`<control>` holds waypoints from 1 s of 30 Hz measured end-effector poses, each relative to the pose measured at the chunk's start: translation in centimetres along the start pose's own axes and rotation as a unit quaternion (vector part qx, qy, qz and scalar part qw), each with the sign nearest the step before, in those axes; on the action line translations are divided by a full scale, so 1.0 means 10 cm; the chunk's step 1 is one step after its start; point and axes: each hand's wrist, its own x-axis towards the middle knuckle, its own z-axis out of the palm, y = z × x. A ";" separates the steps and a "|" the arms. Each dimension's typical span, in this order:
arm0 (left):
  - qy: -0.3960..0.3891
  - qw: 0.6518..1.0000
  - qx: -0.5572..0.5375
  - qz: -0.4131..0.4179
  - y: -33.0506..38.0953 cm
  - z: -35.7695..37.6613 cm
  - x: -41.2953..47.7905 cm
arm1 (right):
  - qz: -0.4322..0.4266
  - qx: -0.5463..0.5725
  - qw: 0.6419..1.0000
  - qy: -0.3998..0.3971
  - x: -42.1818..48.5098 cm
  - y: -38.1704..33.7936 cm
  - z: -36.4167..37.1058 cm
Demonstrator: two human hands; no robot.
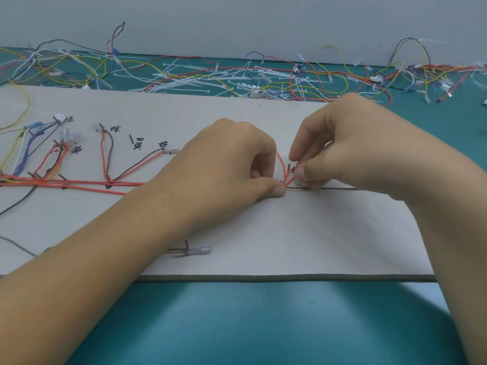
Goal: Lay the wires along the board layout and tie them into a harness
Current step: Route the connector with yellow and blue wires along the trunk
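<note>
red wires point(286, 171) pinched by curled left hand point(232, 156), right hand point(340, 143)

Bright, even light from above, cool white, no hard glare. Faint soft shadows sit under my left hand point(232, 159) and right hand point(342, 143) on the white board point(290, 233), and a broad dim patch darkens the teal mat point(263, 338) toward the bottom edge. Wide-angle lens stretches everything at the lower corners and slightly bows the base line of the far wall point(237, 19). Overall slightly soft; the far wire clutter point(263, 77) is smeared, thin strands breaking up
</note>
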 end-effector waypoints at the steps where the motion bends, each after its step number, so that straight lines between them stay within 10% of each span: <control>1: -0.007 1.000 0.000 0.006 0.00 0.00 0.00 | 0.002 0.016 1.000 -0.004 0.00 0.00 0.00; 15: 0.010 1.000 -0.008 0.017 -0.07 -0.34 0.01 | -0.043 -0.035 0.991 0.120 0.09 0.00 0.10; 22: -0.046 0.990 0.118 -0.056 -0.31 -0.87 -0.14 | -0.131 -0.071 0.989 0.016 0.01 -0.05 0.14; 30: 0.000 0.999 0.020 -0.047 -0.44 -0.46 -0.54 | -0.134 -0.106 0.985 -0.002 0.01 -0.03 0.18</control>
